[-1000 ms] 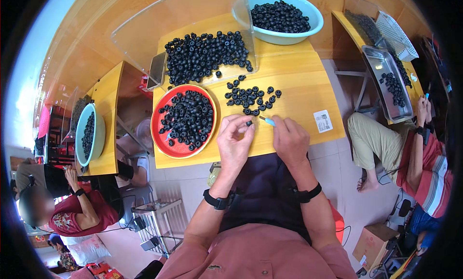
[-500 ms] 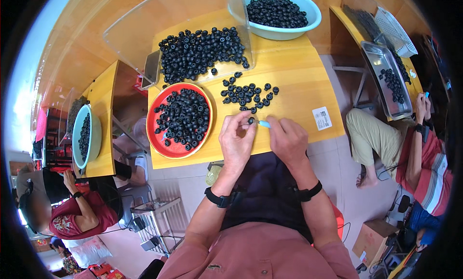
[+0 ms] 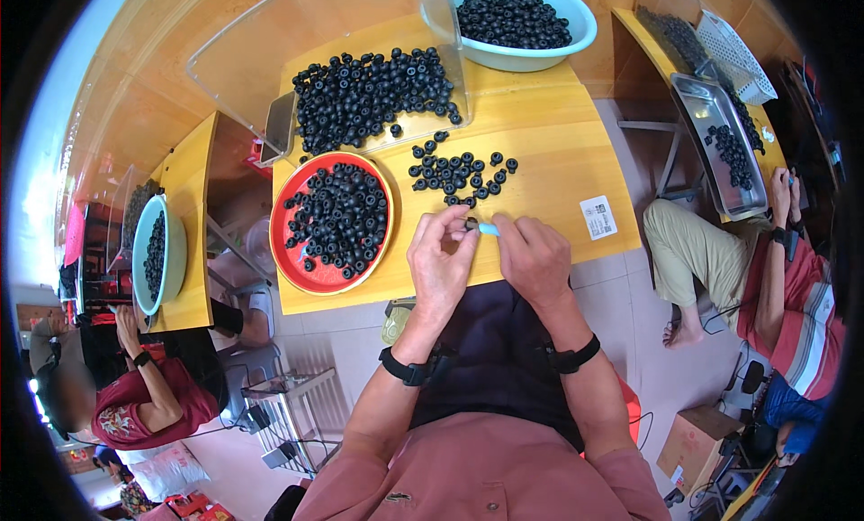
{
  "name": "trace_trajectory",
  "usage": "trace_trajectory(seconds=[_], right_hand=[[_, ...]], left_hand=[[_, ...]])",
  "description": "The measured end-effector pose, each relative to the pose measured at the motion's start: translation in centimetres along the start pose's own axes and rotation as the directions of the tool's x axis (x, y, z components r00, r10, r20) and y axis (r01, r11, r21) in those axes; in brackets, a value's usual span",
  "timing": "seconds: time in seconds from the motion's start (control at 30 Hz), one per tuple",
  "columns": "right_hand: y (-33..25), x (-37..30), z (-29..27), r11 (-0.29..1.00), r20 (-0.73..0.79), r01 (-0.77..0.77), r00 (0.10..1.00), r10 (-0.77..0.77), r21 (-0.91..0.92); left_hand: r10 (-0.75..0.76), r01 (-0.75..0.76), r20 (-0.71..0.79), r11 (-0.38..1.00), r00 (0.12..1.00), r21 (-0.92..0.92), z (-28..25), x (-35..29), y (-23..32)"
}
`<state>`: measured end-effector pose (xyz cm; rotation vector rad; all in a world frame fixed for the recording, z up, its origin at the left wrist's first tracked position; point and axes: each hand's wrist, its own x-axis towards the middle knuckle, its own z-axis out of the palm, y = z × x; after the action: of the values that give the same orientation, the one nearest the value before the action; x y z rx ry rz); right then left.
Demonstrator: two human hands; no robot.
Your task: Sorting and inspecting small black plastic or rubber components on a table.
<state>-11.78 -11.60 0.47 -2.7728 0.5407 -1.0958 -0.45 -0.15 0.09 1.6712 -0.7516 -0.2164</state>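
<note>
Between the thumb and fingertips of my left hand (image 3: pixel 439 258) is a small black ring-like piece (image 3: pixel 471 223), mostly covered by the fingers. My right hand (image 3: pixel 537 260) is closed around a small tool with a light-blue handle (image 3: pixel 489 229). The tool's short tip meets the black piece; how deep it goes I cannot tell. Just beyond my hands, several loose black pieces (image 3: pixel 463 171) lie on the yellow table (image 3: pixel 549 152). To the left, a round red tray (image 3: pixel 286 239) holds a heap of similar pieces.
A clear plastic bin (image 3: pixel 261 58) lies at the back left with a spread of black pieces (image 3: pixel 373 98). Behind stands a pale blue basin (image 3: pixel 531 60) full of them. A white label (image 3: pixel 598 217) is on the table's right. Co-workers sit at tables on both sides.
The blue-handled tool has moved slightly left, closer to the black piece, and less of its tip shows. Both hands stay in nearly the same place.
</note>
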Motion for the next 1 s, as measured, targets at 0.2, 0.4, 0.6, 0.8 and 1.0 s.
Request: trace_trajectory(seconds=[0.2, 0.4, 0.6, 0.8, 1.0], right_hand=[[0.0, 0.0, 0.0, 1.000, 0.003, 0.008, 1.000, -0.008, -0.004], [0.0, 0.0, 0.1, 1.000, 0.002, -0.006, 1.000, 0.006, -0.005], [-0.2, 0.5, 0.4, 0.997, -0.006, -0.075, 0.997, 0.075, -0.035], [-0.3, 0.1, 0.3, 0.994, -0.024, -0.087, 0.996, 0.085, -0.068], [-0.1, 0.1, 0.2, 0.994, -0.041, -0.088, 0.995, 0.086, -0.071]], left_hand=[[-0.023, 0.023, 0.015, 1.000, 1.000, -0.011, 0.0, 0.0, 0.1], [-0.046, 0.046, -0.005, 0.997, 0.999, -0.062, 0.2, 0.0, -0.2], [-0.059, 0.047, -0.061, 0.982, 0.996, -0.185, 0.0, -0.2, -0.8], [0.026, -0.029, -0.067, 0.999, 0.997, -0.040, -2.4, -0.4, 0.1], [0.448, -0.264, -0.191, 0.765, 0.873, 0.588, -9.7, 2.9, 2.8]])
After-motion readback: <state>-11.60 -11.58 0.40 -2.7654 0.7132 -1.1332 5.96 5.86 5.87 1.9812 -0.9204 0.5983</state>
